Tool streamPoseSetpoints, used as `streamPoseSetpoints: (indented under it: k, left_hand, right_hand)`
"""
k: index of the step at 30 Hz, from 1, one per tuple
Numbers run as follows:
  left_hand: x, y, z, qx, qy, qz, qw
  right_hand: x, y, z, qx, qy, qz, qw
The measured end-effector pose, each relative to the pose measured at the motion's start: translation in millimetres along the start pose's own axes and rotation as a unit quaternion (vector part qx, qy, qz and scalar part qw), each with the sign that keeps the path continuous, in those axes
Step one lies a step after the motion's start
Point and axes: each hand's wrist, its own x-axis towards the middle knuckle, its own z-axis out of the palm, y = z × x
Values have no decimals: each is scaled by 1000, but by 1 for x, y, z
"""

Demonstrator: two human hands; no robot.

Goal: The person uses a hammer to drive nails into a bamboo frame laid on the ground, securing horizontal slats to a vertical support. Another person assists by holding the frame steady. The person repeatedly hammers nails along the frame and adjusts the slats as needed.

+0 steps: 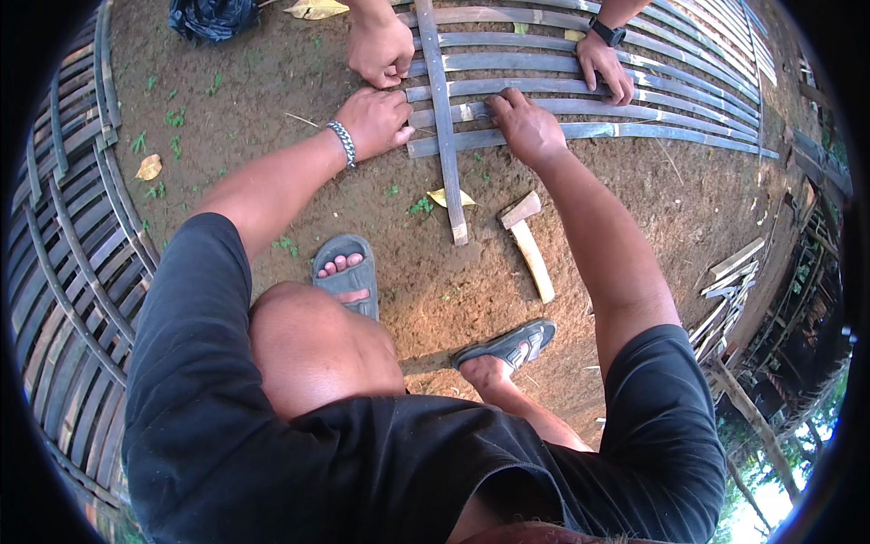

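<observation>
Long, split bamboo strips [625,107] lie side by side on the ground, with one bamboo crosspiece [444,127] across them near their left ends. My left hand [373,122], a chain bracelet on its wrist, is curled at the ends of the nearer strips, left of the crosspiece. Just right of the crosspiece, my right hand [530,130] bends its fingers onto one of these strips, fingertips partly hidden. Across from me, a co-worker's closed hand [381,54] is close to my left hand. Their other hand [604,68], below a dark watch, rests on the strips.
A small axe [528,245] with a pale wooden handle lies on the dirt before me. Finished bamboo slat panels [77,299] are at the left. A black plastic bag [213,18] sits at the far left, and cut bamboo pieces [729,281] are piled at the right.
</observation>
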Motion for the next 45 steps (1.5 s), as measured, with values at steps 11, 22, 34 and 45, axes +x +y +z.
streamPoseSetpoints:
  k: [11,22,34,45]
  left_hand:
    - [-2,-2,2,2,12,9,1000]
    - [-3,-4,1,-11,11,10,1000]
    - [-8,-2,1,-42,24,-9,999]
    - [-39,19,-10,-63,21,32,997]
  right_hand:
    - [-1,-1,5,34,34,-2,999]
    - [-2,-3,7,39,48,11,998]
    - [-8,-11,15,75,80,32,993]
    - [-52,-47,39,81,120,69,987]
